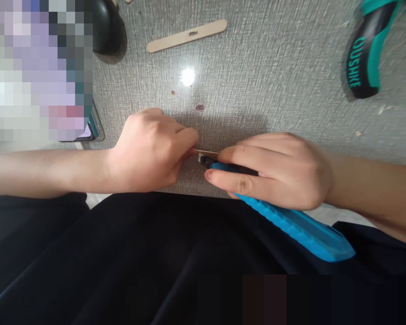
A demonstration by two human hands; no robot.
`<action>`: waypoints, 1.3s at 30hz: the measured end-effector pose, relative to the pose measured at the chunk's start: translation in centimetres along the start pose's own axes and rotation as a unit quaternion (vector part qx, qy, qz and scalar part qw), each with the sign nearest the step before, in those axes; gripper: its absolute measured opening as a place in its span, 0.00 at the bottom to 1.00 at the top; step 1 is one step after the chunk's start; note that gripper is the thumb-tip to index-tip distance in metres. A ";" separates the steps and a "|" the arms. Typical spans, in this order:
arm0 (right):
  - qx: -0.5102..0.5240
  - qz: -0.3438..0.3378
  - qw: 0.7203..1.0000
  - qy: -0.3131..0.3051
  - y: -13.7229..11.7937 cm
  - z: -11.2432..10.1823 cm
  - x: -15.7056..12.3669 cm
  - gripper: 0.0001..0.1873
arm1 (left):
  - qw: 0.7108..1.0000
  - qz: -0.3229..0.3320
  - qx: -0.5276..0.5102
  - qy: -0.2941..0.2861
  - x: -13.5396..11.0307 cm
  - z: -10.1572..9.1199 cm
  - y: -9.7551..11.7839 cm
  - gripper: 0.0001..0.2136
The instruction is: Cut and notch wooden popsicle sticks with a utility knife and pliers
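Note:
My left hand (152,151) is closed in a pinch on one end of a thin wooden craft stick (208,152), seen edge-on between my hands. My right hand (277,171) grips a blue utility knife (301,230), its handle slanting down to the right below my palm. The knife's black and metal tip lies close under the stick, beside my left fingertips. Whether the blade touches the wood I cannot tell. My right fingers cover the stick's other end. Farther off on the table lies another craft stick (169,41) with a small dark mark near its middle.
A black and teal tool handle (365,67) lies on the grey textured table (274,67) at the far right. At the upper left are a black rounded object (108,27) and a phone's corner (94,128), partly blurred out. Small wood scraps (384,109) lie at right.

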State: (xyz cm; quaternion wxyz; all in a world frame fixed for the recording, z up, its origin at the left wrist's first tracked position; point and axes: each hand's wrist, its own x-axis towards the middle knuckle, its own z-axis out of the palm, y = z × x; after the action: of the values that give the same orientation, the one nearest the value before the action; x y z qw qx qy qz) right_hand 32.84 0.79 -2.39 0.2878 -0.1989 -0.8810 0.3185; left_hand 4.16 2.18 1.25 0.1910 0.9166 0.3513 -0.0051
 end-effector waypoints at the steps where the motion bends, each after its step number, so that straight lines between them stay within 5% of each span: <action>1: -0.002 0.002 1.000 -0.002 0.0 0.0 -0.1 0.16 | 1.000 0.001 0.004 -0.003 0.0 0.0 0.0 0.17; 13: 0.037 0.051 0.996 -0.065 -0.4 -1.2 0.5 0.14 | 1.000 -0.006 -0.008 -0.018 0.1 0.0 -0.2 0.19; 18: 0.030 0.050 0.998 -0.013 -0.3 -0.6 -0.3 0.21 | 1.000 -0.001 -0.010 -0.016 0.1 -0.1 -0.3 0.20; 26: 0.037 0.061 0.997 -0.033 -0.2 -0.6 -0.8 0.21 | 1.000 0.000 -0.010 -0.018 0.0 0.0 -0.4 0.20; 39: -0.073 -0.081 0.994 0.009 1.2 -0.4 -2.4 0.17 | 1.000 0.018 0.007 -0.003 0.2 -0.9 -1.0 0.13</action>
State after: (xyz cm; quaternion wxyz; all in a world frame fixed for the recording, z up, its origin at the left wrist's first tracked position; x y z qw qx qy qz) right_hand 35.11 0.56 -3.87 0.3051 -0.1500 -0.9125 0.2274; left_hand 3.59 3.30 1.76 0.1859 0.9242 0.3337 -0.0066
